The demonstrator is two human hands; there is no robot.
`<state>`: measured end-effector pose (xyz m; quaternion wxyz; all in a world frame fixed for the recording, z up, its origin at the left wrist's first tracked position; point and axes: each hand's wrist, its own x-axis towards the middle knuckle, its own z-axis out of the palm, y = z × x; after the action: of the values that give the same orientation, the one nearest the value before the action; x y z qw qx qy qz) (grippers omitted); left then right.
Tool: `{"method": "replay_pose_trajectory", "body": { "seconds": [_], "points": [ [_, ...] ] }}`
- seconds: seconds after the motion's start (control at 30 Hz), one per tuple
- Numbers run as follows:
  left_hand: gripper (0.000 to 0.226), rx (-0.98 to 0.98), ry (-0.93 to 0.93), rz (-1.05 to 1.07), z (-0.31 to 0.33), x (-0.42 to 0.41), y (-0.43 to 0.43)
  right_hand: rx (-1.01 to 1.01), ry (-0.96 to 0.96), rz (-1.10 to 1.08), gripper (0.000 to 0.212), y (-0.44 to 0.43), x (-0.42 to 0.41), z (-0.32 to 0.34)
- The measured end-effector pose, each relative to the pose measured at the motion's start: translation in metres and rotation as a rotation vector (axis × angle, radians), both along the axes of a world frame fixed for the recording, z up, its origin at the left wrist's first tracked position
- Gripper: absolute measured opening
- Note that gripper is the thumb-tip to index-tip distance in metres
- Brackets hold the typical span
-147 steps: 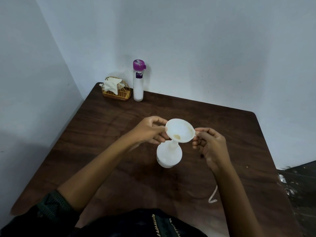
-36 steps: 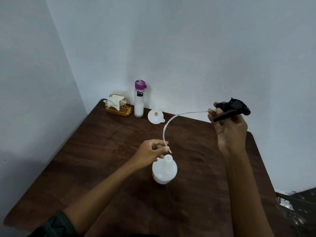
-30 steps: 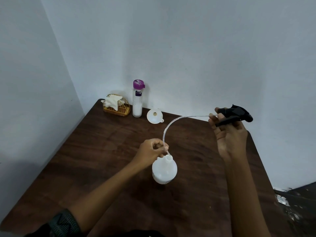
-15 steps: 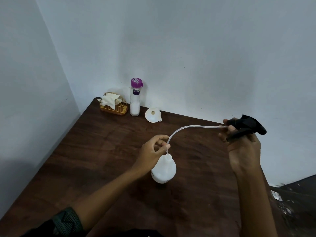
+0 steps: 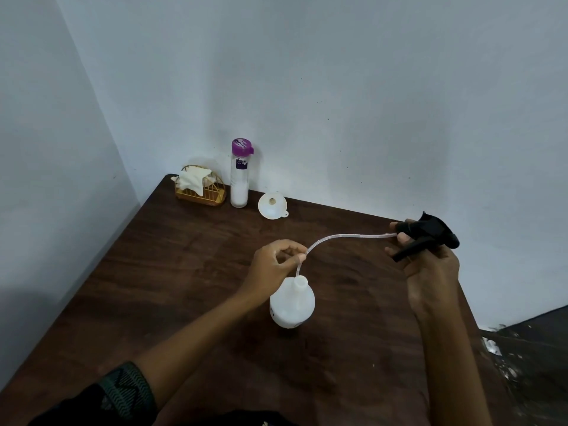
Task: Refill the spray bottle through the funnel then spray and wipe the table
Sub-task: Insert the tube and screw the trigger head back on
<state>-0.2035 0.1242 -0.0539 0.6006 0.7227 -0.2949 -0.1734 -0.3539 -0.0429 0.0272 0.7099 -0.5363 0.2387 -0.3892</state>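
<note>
A white spray bottle (image 5: 292, 304) stands open-necked on the dark wooden table (image 5: 190, 272). My right hand (image 5: 430, 272) holds the black trigger head (image 5: 427, 235) up at the right. Its clear dip tube (image 5: 344, 236) arcs left and down, and the tube's end is in the bottle's neck. My left hand (image 5: 276, 261) pinches the tube just above the neck. The white funnel (image 5: 272, 205) lies on its side at the back of the table.
A tall clear bottle with a purple cap (image 5: 240, 173) stands by the back wall, next to a gold wire holder with a white cloth (image 5: 198, 186). Walls close the table's left and back sides. The table's right edge drops to a dark floor (image 5: 528, 348).
My right hand has lowered the trigger head and moved it rightward. The tube's end, held by my left hand, has gone from above the bottle's neck into it. Earlier, the funnel sat in the bottle.
</note>
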Motion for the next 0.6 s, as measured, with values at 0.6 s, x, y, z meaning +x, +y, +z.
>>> {"method": "replay_pose_trajectory", "body": {
  "seconds": [0.6],
  "points": [
    [0.007,0.159,-0.121,-0.091,-0.016,-0.003,-0.004,-0.222,0.275,0.158,0.03,0.031,0.018,-0.014]
  ]
}}
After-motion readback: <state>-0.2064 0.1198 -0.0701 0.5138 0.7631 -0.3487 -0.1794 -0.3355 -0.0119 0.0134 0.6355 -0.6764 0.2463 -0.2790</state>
